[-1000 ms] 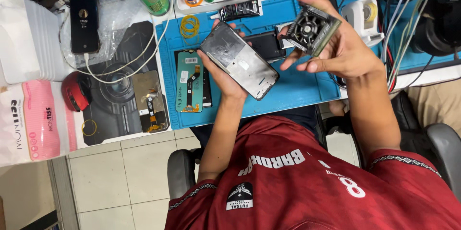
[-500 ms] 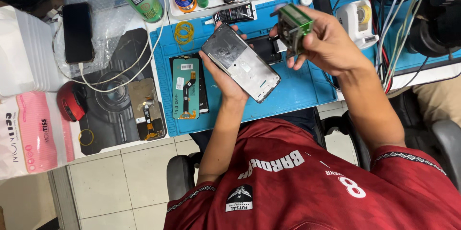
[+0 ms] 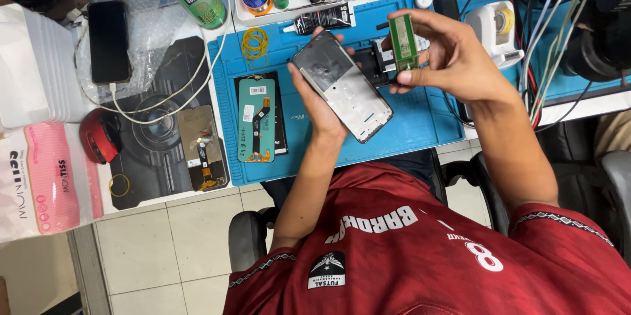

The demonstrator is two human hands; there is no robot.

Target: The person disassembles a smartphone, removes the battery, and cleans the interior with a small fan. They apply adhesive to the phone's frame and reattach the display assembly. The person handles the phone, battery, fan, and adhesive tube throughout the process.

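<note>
We cradle the opened phone frame [image 3: 343,86] in our left hand [image 3: 315,101], fingers curled round its edge, above the blue mat [image 3: 420,124]. Our right hand [image 3: 453,58], just beside the frame, pinches a small green part [image 3: 402,42]. We judge that fitting it comes next, which calls for careful alignment.
</note>
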